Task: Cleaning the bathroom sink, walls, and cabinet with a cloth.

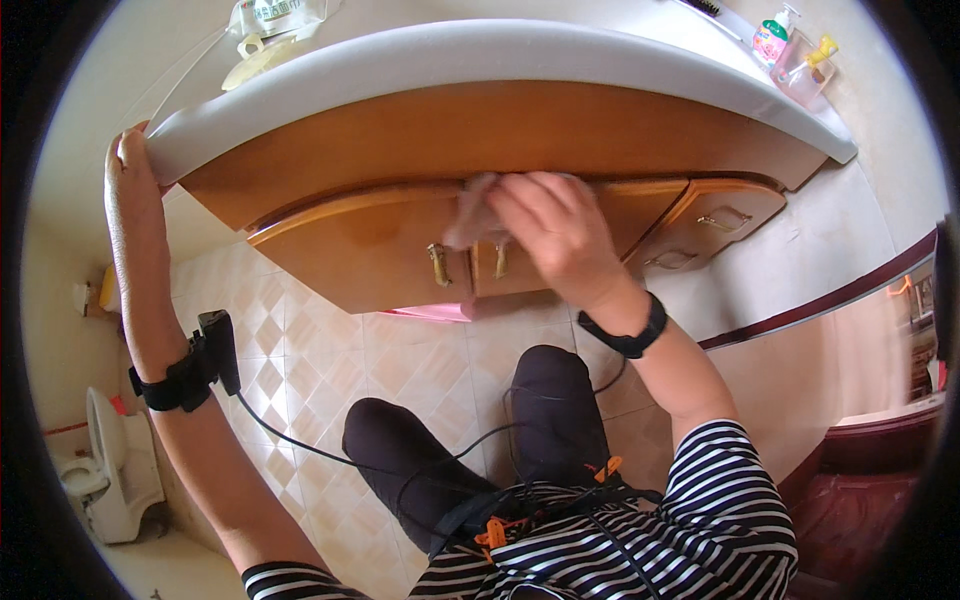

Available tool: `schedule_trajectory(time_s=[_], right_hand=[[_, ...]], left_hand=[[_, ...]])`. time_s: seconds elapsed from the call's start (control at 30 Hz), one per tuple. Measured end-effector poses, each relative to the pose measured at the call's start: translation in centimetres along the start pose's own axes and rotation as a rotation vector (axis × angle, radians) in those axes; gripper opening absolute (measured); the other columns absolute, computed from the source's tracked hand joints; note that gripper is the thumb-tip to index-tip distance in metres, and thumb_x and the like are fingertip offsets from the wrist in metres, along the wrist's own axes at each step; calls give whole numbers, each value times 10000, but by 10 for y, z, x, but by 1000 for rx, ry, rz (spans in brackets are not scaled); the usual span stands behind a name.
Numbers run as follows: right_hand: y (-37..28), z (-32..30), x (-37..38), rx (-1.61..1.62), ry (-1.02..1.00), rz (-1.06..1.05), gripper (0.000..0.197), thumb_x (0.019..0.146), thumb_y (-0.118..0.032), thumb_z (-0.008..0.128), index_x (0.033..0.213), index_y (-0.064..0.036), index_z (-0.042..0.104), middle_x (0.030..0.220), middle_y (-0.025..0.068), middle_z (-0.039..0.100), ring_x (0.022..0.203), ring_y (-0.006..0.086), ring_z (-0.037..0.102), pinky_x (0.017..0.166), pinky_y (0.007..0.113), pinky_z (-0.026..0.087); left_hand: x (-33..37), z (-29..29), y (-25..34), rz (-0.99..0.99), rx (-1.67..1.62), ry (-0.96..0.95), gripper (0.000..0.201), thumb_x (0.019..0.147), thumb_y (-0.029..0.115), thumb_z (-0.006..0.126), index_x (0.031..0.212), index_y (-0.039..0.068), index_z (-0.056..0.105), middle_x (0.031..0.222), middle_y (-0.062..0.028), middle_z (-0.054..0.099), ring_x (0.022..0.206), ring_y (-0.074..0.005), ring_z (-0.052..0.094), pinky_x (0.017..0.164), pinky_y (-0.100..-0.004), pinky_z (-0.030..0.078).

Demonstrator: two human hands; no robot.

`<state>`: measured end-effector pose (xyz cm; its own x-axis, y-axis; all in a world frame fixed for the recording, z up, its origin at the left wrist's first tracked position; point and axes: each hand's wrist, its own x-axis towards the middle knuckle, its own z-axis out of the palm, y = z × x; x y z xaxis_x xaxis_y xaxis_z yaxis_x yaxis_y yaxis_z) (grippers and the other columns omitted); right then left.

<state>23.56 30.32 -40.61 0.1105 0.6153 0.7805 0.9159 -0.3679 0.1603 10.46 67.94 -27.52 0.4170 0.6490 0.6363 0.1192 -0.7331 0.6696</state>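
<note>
My right hand [565, 235] is closed on a greyish-brown cloth [474, 212], slightly smeared by motion. It presses the cloth to the upper part of the brown wooden cabinet [370, 240], near the gap between two doors. Just below the cloth are two brass-coloured handles, the left handle [438, 264] and the right handle [501, 262]. At the far left, my left hand [135, 170] grips the end of the white washbasin counter [480, 50], its fingers partly hidden by the edge. Black straps sit on both wrists.
On the counter stand a pump bottle [772, 38], a clear cup [803, 70] and a wipes pack [275, 15]. Pink material [430, 313] shows under the cabinet. A white toilet [115, 470] stands lower left. A black cable [290, 438] crosses my knees above the tiled floor [320, 370].
</note>
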Motion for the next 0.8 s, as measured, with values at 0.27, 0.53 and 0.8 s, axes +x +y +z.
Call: schedule_trajectory(time_s=[0.27, 0.53, 0.8], right_hand=[[90, -73, -88, -387, 5, 165, 307, 765, 38, 630, 1056, -28, 697, 1106, 125, 646, 1037, 316, 609, 914, 422, 483], [128, -110, -108, -593, 16, 247, 340, 760, -16, 651, 1072, -144, 693, 1080, 67, 616, 1034, 280, 561, 887, 412, 432], [143, -133, -125, -713, 14, 401, 331, 811, 36, 567, 1109, -67, 663, 1044, 118, 608, 995, 325, 559, 894, 433, 451]], left_hand=[[2, 11, -10, 8, -47, -15, 502, 1032, 433, 365, 1333, 85, 567, 1269, -127, 556, 1175, -219, 526, 1012, -401, 450], [4, 9, -20, 33, 11, 35, 501, 1038, 446, 361, 1370, 117, 543, 1265, -123, 545, 1182, -223, 516, 1031, -411, 432], [11, 8, -25, -3, -3, 39, 506, 1014, 398, 337, 1338, 86, 569, 1258, -169, 581, 1147, -264, 572, 990, -380, 482]])
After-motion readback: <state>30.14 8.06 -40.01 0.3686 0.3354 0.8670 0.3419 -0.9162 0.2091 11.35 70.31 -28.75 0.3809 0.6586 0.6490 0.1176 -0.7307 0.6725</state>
